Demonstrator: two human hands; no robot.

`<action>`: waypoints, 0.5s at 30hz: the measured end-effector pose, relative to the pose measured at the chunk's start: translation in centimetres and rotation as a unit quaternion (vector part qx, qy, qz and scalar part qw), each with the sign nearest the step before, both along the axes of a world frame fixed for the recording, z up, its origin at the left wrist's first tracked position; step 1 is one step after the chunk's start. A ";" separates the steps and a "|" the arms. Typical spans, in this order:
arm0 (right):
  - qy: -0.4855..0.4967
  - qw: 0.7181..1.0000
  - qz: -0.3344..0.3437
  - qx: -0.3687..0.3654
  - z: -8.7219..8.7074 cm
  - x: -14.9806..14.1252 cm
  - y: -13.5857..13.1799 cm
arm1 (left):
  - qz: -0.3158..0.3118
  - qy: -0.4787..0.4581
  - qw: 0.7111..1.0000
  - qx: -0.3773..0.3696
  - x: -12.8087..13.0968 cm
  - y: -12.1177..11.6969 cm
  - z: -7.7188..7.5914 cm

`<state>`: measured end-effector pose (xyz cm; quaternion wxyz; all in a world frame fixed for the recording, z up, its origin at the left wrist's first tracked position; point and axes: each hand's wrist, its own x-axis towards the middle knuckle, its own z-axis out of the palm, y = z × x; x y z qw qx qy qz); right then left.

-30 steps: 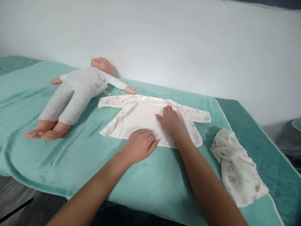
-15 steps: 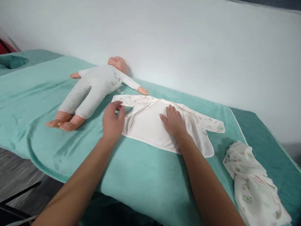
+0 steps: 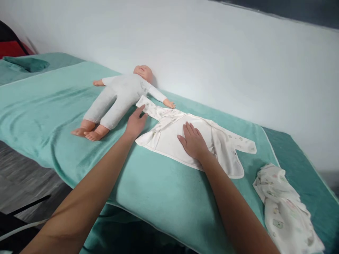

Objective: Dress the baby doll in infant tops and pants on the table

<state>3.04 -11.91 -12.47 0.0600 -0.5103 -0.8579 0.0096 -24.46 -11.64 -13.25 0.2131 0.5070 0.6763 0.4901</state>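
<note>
Lying flat and opened on the light green cloth (image 3: 159,190), the small white shirt (image 3: 169,135) is between the two hands of the person, near the middle of the view. The right hand (image 3: 194,143) rests on the inner white side of it, with the palm down; its fingers are straight and only a little spread, and the thumb stands apart from them. The left hand (image 3: 136,124) is at the printed sleeve (image 3: 154,110) which is nearer to the doll (image 3: 127,91), and its forefinger reaches onto this sleeve close to the cuff. The thumb is just below the forefinger (whether they pinch the fabric, I cannot tell). The other sleeve (image 3: 243,143) extends outward, away from the doll. This doll lies on its back, in pale clothing, with both arms stretched out, and one of its hands is just beside the upper edge of the shirt. At the right of the view, a crumpled printed garment (image 3: 286,208) lies apart from the shirt. Behind everything stands a white wall (image 3: 185,53).
</note>
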 end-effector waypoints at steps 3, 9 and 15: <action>-0.001 1.000 0.002 -0.010 0.2 -1.1 0.0 | 0.034 -0.026 0.999 0.026 0.2 -1.2 -0.1; 0.030 0.999 0.007 -0.025 -0.2 -5.0 1.0 | -0.112 0.089 0.984 0.102 2.2 -6.5 -0.2; 0.221 0.974 0.017 -0.053 -0.3 -7.4 3.4 | -0.157 0.206 0.957 0.131 2.5 -10.0 -0.9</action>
